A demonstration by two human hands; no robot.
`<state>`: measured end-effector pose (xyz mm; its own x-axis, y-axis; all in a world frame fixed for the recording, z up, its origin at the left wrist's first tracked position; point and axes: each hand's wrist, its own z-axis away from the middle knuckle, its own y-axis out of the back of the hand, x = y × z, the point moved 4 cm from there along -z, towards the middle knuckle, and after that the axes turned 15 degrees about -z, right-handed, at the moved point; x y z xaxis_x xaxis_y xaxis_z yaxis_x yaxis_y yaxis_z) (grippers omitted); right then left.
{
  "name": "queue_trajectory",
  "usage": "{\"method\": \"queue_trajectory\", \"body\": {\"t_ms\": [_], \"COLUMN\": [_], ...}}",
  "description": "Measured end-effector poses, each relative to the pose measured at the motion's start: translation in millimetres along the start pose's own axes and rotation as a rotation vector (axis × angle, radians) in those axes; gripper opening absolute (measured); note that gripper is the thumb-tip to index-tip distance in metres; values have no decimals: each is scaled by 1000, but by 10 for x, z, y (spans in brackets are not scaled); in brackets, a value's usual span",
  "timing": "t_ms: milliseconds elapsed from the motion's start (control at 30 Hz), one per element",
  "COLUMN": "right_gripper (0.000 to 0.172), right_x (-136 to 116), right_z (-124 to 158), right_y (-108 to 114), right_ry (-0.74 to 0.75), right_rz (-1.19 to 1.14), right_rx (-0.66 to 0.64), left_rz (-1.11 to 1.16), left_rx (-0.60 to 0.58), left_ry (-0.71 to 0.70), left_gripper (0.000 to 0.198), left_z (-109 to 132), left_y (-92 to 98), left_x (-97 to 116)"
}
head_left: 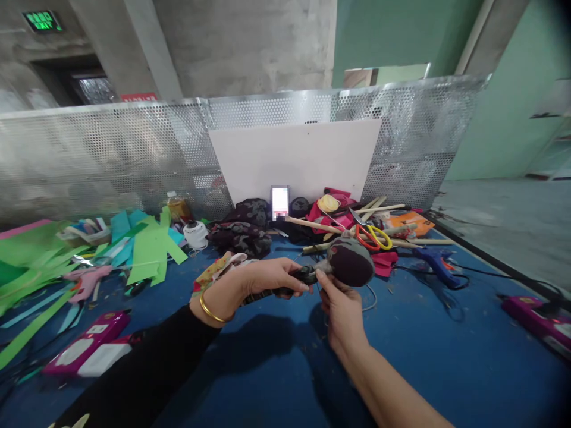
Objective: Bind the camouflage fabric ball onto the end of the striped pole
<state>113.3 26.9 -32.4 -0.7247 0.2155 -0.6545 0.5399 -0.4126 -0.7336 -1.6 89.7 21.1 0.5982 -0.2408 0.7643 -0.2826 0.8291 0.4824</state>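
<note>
A rounded fabric bulb in a dark camouflage pattern (pixel 350 261) was held above the blue tabletop (pixel 267 368), its narrow neck pointing left. The right hand (pixel 341 303) had thumb and fingers pinched on that neck. The left hand (pixel 267 278), a smooth gold bangle (pixel 210 312) at its wrist, was clamped on a small black object (pixel 306 273) just beside the neck; its exact form was unclear. Beyond the bulb lay metal scissors with orange and yellow handles (pixel 366 242); to the right, a blue glue gun (pixel 437 266). Crumpled camouflage cloth (pixel 245 235) and a white thread spool (pixel 195 235) lay beyond the left hand, bright green paper strips (pixel 149 249) farther left.
</note>
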Motion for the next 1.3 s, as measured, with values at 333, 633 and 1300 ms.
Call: {"method": "queue_trajectory", "body": {"t_ms": [333,633,1300], "right_gripper": [38,45,23], "right_x": [-7,65,49], "right_z": [39,24,62], "right_y": [-21,24,-30], "right_ry": [30,-50,246], "right_rz": [-45,-68,158], "right_rx": [-24,18,-109], "left_rz": [46,-29,-238], "left_rx": [178,211,272], "left_ry": [157,-21,-116], "left_gripper": [63,33,23], "left_z": [33,99,194], "left_y": [-87,-114,-38], "left_x": [11,51,11]}}
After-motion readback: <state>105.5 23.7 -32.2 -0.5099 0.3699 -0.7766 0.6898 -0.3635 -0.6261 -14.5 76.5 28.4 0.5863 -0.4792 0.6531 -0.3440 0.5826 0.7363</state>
